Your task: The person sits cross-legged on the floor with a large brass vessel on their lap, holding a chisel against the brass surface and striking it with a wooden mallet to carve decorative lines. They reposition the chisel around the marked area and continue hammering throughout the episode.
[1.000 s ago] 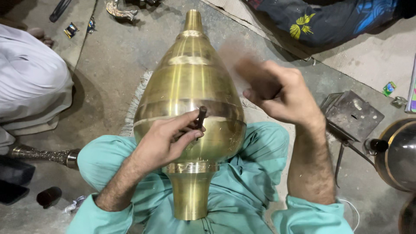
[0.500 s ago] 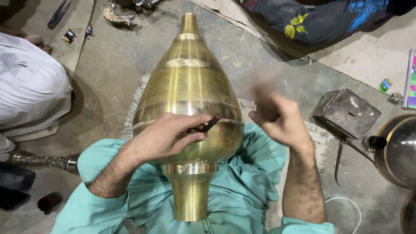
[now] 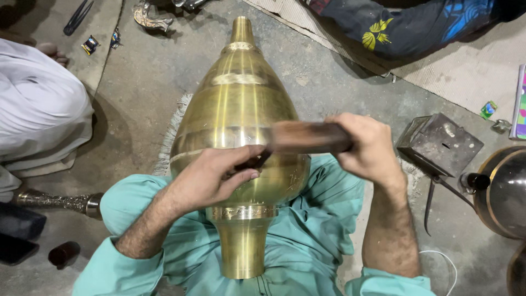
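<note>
Your left hand (image 3: pixel 211 178) is curled shut around a slim dark punch (image 3: pixel 257 160), fingers folded under and thumb along the top, with the tool's tip set against the wide belly of the brass vessel (image 3: pixel 238 120). Your right hand (image 3: pixel 368 149) is fisted around a brown wooden mallet (image 3: pixel 307 137), which lies level and reaches leftward until its end sits just over the punch; the mallet is blurred, so I cannot tell whether it is touching the punch head. The vessel lies lengthwise between your knees, its narrow pointed top aimed away from you and its cylindrical foot (image 3: pixel 241 255) toward you, resting on your teal trousers (image 3: pixel 307 246). Both hands meet at the vessel's broadest band, the left over its near left flank, the right off its right side. Under the vessel a fringed mat (image 3: pixel 167 142) shows on the grey concrete floor (image 3: pixel 137 82). To your right sit a dark metal block (image 3: pixel 441 143) and, at the frame edge, a rounded dark pot with a brass rim (image 3: pixel 504 189). To your left a person in white cloth (image 3: pixel 38 109) sits near, with an engraved metal tube (image 3: pixel 55 201) lying by your left knee. Farther off, a curved brass fitting (image 3: pixel 148 16) lies near the vessel's tip, and a dark patterned cloth (image 3: pixel 405 24) covers the upper right.
</note>
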`<move>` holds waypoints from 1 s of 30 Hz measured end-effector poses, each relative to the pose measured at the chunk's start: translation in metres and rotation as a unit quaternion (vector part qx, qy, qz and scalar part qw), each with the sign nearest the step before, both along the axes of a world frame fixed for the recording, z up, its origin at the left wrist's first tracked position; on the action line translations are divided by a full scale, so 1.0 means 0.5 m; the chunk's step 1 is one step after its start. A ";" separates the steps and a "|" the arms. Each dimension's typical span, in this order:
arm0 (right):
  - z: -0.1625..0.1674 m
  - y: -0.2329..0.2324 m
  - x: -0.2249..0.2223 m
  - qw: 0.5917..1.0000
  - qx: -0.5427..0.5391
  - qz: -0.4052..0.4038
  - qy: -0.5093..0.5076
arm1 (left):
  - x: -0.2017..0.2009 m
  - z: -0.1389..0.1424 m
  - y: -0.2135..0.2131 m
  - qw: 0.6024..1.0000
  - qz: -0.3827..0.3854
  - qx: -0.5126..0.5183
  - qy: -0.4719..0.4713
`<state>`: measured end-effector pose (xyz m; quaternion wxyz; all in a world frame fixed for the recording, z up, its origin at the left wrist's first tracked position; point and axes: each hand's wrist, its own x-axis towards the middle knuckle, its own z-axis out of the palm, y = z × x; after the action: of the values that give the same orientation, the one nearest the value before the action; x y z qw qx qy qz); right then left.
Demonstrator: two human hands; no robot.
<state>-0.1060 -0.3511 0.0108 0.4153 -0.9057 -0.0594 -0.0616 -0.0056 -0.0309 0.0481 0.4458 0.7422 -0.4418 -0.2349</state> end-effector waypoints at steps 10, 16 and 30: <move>0.041 0.013 0.015 0.996 0.071 0.000 0.055 | -0.004 -0.004 0.006 1.000 0.003 -0.001 0.030; -0.038 0.032 -0.044 0.969 0.056 -0.175 0.165 | 0.020 -0.001 -0.008 0.997 -0.075 0.006 0.012; -0.119 0.089 -0.165 0.969 0.066 -0.228 -0.069 | 0.062 0.019 -0.050 0.966 -0.244 0.083 0.024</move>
<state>-0.1883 -0.3067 -0.0488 0.4445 -0.8593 0.1242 -0.2207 0.0252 -0.0557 0.0574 0.3222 0.6403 -0.5780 -0.3899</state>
